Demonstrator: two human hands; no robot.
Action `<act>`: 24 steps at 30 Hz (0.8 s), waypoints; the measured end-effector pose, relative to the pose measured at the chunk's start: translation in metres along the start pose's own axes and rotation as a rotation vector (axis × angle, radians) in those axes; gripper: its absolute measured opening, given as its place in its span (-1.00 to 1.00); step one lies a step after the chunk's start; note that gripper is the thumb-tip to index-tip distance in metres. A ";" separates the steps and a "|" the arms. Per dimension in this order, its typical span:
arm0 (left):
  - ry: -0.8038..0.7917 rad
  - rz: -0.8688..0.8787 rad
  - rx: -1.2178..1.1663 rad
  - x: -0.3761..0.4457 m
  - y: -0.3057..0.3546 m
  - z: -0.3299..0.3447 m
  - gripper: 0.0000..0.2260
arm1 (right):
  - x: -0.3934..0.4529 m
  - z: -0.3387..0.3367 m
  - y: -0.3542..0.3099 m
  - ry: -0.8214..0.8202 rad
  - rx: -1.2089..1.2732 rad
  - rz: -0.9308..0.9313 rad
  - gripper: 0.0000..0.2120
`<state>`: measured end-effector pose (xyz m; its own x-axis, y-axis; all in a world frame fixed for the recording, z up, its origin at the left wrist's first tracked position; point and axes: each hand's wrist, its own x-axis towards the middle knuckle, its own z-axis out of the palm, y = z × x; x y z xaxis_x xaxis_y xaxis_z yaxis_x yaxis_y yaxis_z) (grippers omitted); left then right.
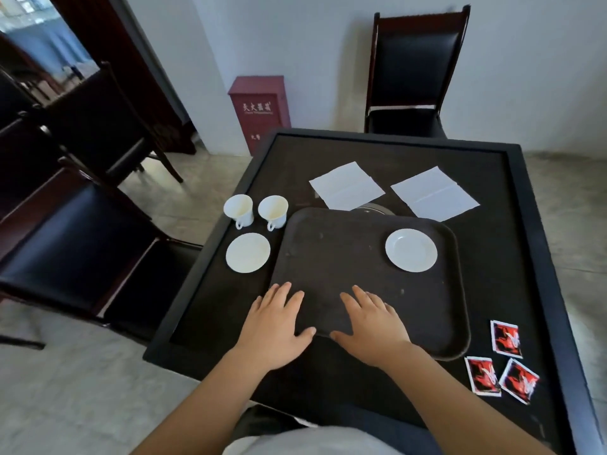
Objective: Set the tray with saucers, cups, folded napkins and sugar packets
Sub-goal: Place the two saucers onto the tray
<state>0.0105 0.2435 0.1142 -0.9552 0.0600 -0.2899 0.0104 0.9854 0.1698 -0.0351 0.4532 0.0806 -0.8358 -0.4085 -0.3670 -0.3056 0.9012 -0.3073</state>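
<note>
A dark brown tray (345, 257) lies on the black table. One white saucer (411, 250) sits in its far right corner. A second saucer (248, 252) rests on the table left of the tray, with two white cups (239, 209) (273, 210) just beyond it. Two unfolded white napkins (346, 185) (434, 193) lie behind the tray. Three red sugar packets (505, 338) (483, 376) (519, 379) lie at the near right. My left hand (276, 326) and my right hand (374, 326) rest flat on the tray's near edge, fingers spread, holding nothing.
The table (525, 257) has a raised black rim. Dark chairs stand at the left (75, 244) and beyond the far edge (414, 70). A red cabinet (259, 110) stands against the wall. A round metal insert (372, 210) shows behind the tray.
</note>
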 end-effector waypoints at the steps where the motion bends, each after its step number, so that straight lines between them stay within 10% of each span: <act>1: 0.005 -0.011 -0.012 -0.001 -0.008 0.000 -0.33 | 0.002 -0.001 -0.007 -0.013 -0.005 -0.012 -0.19; 24: -0.035 0.154 -0.094 0.088 -0.241 0.009 -0.34 | 0.169 0.026 -0.194 -0.067 0.032 0.127 -0.20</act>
<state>-0.0731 0.0130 0.0392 -0.9336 0.2159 -0.2860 0.1261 0.9450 0.3019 -0.1052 0.2053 0.0557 -0.8343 -0.3007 -0.4621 -0.1834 0.9418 -0.2818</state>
